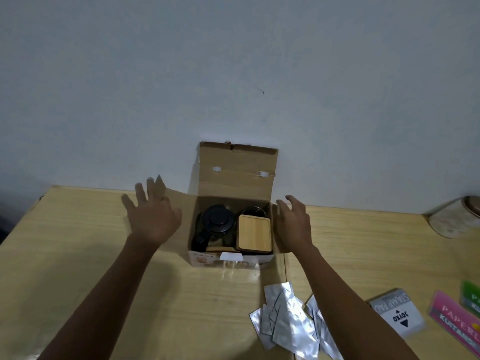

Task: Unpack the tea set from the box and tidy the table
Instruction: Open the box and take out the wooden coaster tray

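Tea-set pieces sat packed in the open cardboard box (231,258) at the centre of the frame: a dark pot with a round lid (217,224) on the left side, a wooden-lidded square container (254,233) on the right, and another dark round piece (252,211) behind it. The box's back flap (237,170) stood upright against the wall. The left hand (153,219) hovered with fingers spread, just left of the box and over its folded-out side flap; the right hand (293,224) was open with fingers loosely curved, beside the right wall, holding nothing. Judging from this, the step was to reach in for the first piece. It would go best by steadying the box with one hand and lifting the pot straight up by its body, not its lid, since the fit looked snug. Bare table (91,255) at left centre offered the widest landing room. The lower right was crowded with silver sachets (288,320), a stamp pad box (397,315) and coloured packs (454,323), and a round tin (452,219) lay at the right edge.
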